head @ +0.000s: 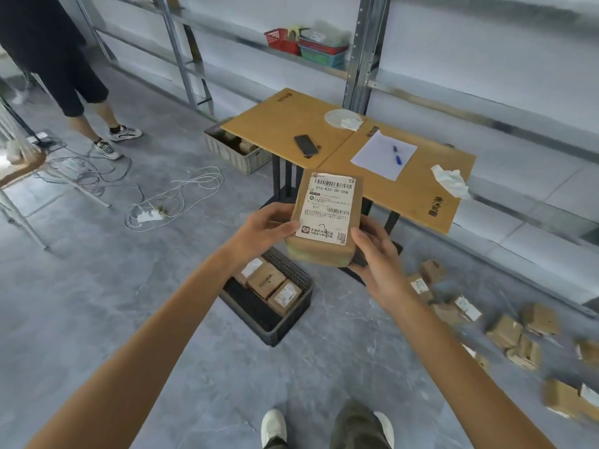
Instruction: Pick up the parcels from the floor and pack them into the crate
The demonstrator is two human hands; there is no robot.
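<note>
I hold a brown cardboard parcel [325,218] with a white shipping label in front of me, label up. My left hand [262,230] grips its left edge with the thumb on top. My right hand [377,257] holds it from the right and below, thumb on the label's corner. Directly beneath stands a black plastic crate [275,322] on the floor, with three parcels [267,283] packed at its far end. Several more brown parcels [518,335] lie scattered on the grey floor to the right.
A low wooden table [431,192] behind the crate carries a phone [306,145], paper, a pen and tissues. A grey crate [233,150] sits under its left end. White cables [175,202] trail on the floor at left. Another person's legs [94,115] stand far left. Metal shelving lines the wall.
</note>
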